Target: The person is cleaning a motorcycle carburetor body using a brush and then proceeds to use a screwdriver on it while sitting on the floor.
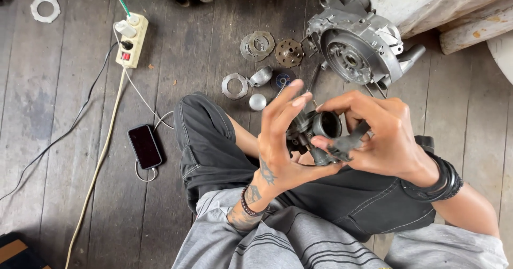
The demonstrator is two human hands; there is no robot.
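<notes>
I sit cross-legged on a dark plank floor, and both hands hold a small dark metal carburettor [319, 127] above my lap. My left hand [283, 140] cups it from the left with the fingers spread upward. From the right, my right hand [382, 135] grips it, the thumb and fingers pinching a dark lever or piece at its lower side. The part's round opening faces up between the hands. A tattooed wrist with a bead bracelet shows on the left arm, black bands on the right.
A grey engine casing [358, 44] lies on the floor ahead, with round metal discs and rings [257, 45] and a small silver cap [257, 101] beside it. At left are a power strip [131, 40] with cables and a phone [144, 146]. Pale timber [454, 7] lies at top right.
</notes>
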